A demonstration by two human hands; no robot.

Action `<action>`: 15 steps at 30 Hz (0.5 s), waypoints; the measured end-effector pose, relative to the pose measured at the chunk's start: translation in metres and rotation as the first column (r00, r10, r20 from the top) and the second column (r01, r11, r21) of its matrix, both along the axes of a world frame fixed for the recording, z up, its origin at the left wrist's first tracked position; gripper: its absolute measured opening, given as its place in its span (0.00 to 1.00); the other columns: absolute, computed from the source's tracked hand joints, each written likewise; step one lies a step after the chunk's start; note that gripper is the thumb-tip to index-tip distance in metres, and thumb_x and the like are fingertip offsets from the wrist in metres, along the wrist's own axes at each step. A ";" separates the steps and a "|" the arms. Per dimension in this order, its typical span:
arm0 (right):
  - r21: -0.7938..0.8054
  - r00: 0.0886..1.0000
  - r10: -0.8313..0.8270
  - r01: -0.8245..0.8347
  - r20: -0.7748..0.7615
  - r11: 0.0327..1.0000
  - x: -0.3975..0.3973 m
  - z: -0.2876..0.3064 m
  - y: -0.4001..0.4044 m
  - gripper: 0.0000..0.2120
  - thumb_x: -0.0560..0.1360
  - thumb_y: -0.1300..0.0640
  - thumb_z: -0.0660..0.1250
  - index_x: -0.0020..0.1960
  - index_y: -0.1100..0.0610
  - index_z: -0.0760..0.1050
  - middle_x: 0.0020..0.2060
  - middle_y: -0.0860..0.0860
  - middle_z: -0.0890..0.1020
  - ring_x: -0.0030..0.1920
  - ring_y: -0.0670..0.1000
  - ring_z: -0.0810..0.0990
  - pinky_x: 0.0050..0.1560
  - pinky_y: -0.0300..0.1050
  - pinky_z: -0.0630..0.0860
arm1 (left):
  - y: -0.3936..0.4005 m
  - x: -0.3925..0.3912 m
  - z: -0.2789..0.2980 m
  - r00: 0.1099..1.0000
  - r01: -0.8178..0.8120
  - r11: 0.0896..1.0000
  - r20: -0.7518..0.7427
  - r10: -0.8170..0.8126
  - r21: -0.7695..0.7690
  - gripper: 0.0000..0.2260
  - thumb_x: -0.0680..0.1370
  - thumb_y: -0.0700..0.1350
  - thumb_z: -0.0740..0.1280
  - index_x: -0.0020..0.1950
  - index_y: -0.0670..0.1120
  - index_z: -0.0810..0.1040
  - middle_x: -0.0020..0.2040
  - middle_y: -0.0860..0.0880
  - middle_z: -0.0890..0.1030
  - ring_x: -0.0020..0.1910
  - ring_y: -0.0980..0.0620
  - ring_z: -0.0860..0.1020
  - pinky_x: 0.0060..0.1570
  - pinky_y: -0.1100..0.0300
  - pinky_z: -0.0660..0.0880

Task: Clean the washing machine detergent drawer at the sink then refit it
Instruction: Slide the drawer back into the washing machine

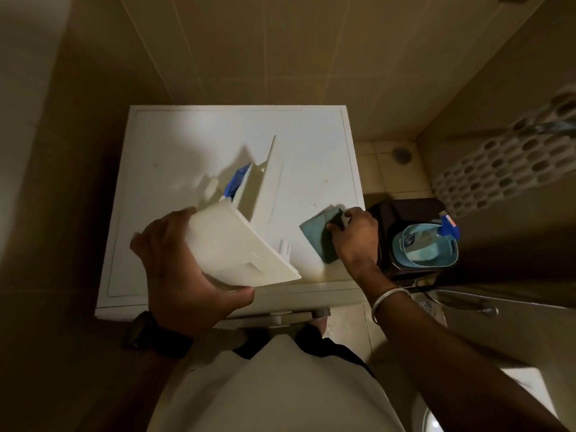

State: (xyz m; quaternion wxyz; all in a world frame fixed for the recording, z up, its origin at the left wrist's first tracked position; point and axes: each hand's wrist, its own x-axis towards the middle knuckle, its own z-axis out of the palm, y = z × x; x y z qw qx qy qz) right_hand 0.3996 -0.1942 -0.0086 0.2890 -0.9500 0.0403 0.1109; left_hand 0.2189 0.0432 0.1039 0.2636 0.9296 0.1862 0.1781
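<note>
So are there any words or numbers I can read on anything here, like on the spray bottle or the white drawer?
No text can be read anywhere.
Spray bottle: it has a red and blue label, too blurred to read.
Detergent drawer, held by the left hand: no words show, only moulded marks.
Cloth under the right hand: plain.
Washing machine top: plain.

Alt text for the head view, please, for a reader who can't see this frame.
Seen from above, a person's left hand holds a white detergent drawer over the top of a white washing machine, while the right hand grips a teal cloth lying near the machine's right edge. A small blue tub sits beside the machine.
</note>
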 end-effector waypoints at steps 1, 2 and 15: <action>-0.023 1.000 -0.004 0.004 0.007 1.000 -0.002 0.003 -0.001 0.26 0.74 0.50 0.77 0.67 0.58 0.74 0.63 0.55 0.78 0.64 0.57 0.75 0.62 0.53 0.78 | 0.002 0.001 -0.001 0.999 0.004 1.000 -0.037 -0.004 0.010 0.59 0.47 0.62 0.84 0.72 0.44 0.64 0.68 0.45 0.67 0.66 0.38 0.67 0.58 0.28 0.73; -0.023 1.000 -0.017 0.018 0.025 1.000 -0.005 0.008 -0.001 0.30 0.73 0.48 0.78 0.69 0.58 0.72 0.64 0.55 0.76 0.65 0.57 0.73 0.62 0.51 0.76 | 0.005 0.001 -0.001 0.998 0.024 0.999 -0.062 -0.021 0.045 0.58 0.46 0.62 0.83 0.71 0.44 0.65 0.66 0.44 0.68 0.65 0.39 0.67 0.60 0.26 0.70; 0.636 0.712 0.237 0.363 -0.661 0.682 -0.124 0.160 0.029 0.34 0.65 0.17 0.58 0.68 0.27 0.72 0.62 0.41 0.83 0.61 0.53 0.84 0.59 0.64 0.82 | 0.003 -0.017 -0.045 0.929 0.277 0.834 0.088 -0.359 0.478 0.45 0.55 0.50 0.80 0.71 0.53 0.71 0.65 0.49 0.71 0.73 0.36 0.65 0.71 0.22 0.50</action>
